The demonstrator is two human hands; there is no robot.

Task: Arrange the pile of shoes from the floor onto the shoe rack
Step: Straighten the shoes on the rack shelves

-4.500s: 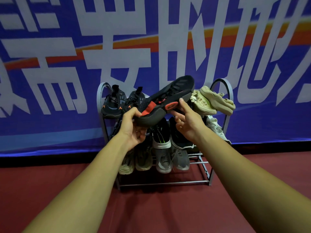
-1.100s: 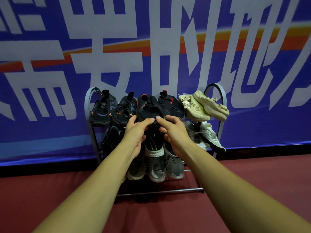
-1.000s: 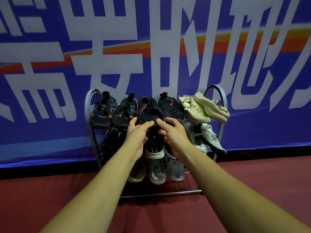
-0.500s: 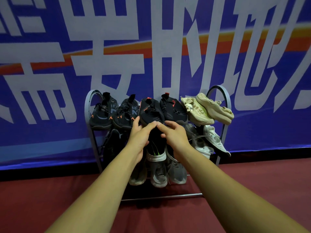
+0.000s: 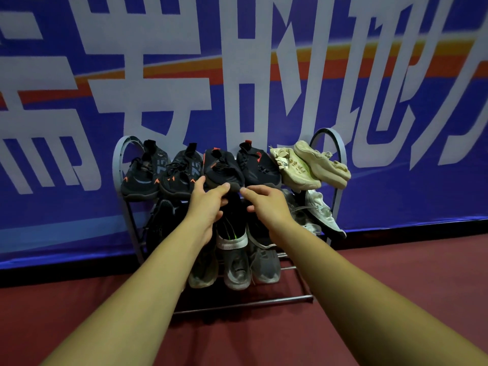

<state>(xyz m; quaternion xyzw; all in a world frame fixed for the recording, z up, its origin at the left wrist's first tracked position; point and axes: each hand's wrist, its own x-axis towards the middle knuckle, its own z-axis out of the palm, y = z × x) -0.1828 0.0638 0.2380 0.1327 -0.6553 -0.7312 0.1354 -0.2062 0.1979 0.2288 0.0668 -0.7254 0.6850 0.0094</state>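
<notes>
**Both hands at the toe of the black shoe on the top shelf**

Your left hand [image 5: 208, 204] has its thumb up against the left side of the toe of the black shoe with red trim [image 5: 223, 170], and its forefinger reaches across under the toe's front edge; the other fingers curl loosely below. It looks like a light pinch on the toe, though you cannot tell from this angle how firmly it closes. Your right hand [image 5: 269, 204] is loosely spread, palm down, with the forefinger stretched left so that its tip lies just beside the same toe, near your left forefinger; whether it actually touches the shoe cannot be told. The remaining right fingers bend downward and hold nothing.

Both forearms run up from the lower corners and converge at the middle of the shoe rack [image 5: 340, 165], wrists nearly straight, hands level with the front edge of the top shelf.

The shoe you are handling sits on that top shelf, toe toward you and heel up against the blue banner [image 5: 264, 88]. Its matching black shoe [image 5: 257, 167] lies just to its right, touching it. Left of them sit two dark shoes with orange marks [image 5: 161, 173], and at the right end a cream pair [image 5: 311, 167] lies tilted. On the lower shelf, partly hidden behind your hands, are grey shoes [image 5: 250, 262] hanging toe down, and a white shoe [image 5: 322, 212] at the right. The rack stands on the red floor [image 5: 383, 286].
</notes>
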